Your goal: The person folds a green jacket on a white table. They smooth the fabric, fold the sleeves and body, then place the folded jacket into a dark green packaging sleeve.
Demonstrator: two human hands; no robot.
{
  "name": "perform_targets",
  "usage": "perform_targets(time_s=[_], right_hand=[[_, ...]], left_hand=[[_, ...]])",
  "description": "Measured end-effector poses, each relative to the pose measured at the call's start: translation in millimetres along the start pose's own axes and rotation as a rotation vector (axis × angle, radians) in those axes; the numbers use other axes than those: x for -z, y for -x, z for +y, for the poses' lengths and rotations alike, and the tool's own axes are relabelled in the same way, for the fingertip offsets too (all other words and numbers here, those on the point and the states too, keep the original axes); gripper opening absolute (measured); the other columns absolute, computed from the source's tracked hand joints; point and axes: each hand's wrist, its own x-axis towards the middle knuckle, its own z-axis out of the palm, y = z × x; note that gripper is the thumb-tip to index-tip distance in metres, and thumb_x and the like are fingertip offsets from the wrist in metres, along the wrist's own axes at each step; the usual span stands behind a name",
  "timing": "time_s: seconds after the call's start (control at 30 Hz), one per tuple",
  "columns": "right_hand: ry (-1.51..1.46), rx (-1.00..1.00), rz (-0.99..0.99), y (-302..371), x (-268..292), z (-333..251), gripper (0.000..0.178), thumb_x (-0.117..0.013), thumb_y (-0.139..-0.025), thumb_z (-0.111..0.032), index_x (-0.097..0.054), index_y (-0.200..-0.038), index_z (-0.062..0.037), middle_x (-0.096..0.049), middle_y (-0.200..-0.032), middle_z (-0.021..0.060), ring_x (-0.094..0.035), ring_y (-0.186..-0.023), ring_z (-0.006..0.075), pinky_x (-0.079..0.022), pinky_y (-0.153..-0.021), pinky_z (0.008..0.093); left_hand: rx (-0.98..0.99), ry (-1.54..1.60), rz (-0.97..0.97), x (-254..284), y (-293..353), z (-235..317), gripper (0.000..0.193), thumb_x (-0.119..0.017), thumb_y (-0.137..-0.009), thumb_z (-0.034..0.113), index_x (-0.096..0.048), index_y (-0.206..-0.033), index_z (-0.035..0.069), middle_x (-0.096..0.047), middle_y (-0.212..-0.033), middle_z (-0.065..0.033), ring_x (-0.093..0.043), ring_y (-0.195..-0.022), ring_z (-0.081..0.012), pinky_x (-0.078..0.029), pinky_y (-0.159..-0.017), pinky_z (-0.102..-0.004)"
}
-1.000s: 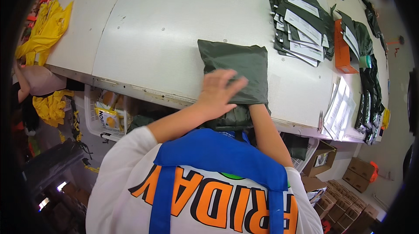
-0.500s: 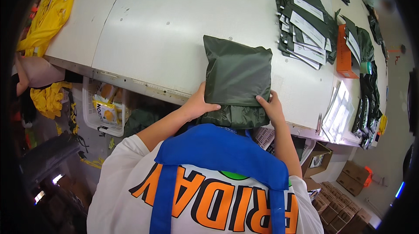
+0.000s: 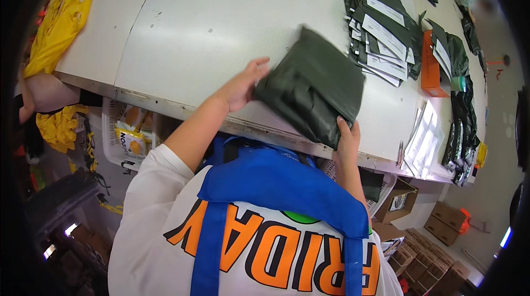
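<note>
A dark green plastic mailing bag (image 3: 314,86), with a flap folded over it, is turned at an angle at the near side of the white table (image 3: 182,48). My right hand (image 3: 348,136) pinches its lower right edge, the thumb on top. Beside the bag's left corner is my left hand (image 3: 243,86), its fingers stretched out; whether its palm touches the bag I cannot tell. The left side of the bag is smeared by motion.
Dark green mailing bags with white labels (image 3: 381,31) are piled at the right. Past them stand an orange box (image 3: 432,67) and white papers (image 3: 424,139). Yellow bags (image 3: 61,31) lie at the far left. Under the table edge is a white basket (image 3: 113,141) of packets.
The bag has turned clockwise and lies farther right, its lower part now folded in. My left hand has come off its lower edge and moved up; my right hand keeps its grip.
</note>
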Motion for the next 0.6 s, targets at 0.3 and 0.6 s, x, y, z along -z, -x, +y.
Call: perform_targets(time_s=[0.3,0.6], right_hand=[[0.727,0.222,-0.325,-11.4,-21.9,-51.2,0.029,-0.052,-0.094,-0.023,-0.059,-0.108,0.0005,-0.061,-0.087,0.0092,-0.058,-0.079,0.0174,-0.046,-0.072,0.0313],[0.937,0.165,-0.488,-144.9,-98.9,-53.6,0.060,-0.073,-0.075,-0.040,-0.057,-0.116,0.0012,-0.057,-0.115,0.0156,-0.054,-0.104,0.0260,-0.043,-0.090,0.0351]], left_hand=[[0.016,-0.559,0.107,3.3,-58.9,-43.7,0.070,-0.058,-0.088,0.042,-0.037,-0.135,-0.006,-0.047,-0.132,-0.0242,-0.047,-0.122,-0.0314,-0.039,-0.099,-0.0370],[-0.212,-1.137,0.336,-10.4,-49.9,-67.6,0.081,-0.066,-0.079,0.050,-0.039,-0.129,-0.008,-0.048,-0.120,-0.0269,-0.049,-0.111,-0.0391,-0.042,-0.095,-0.0423]])
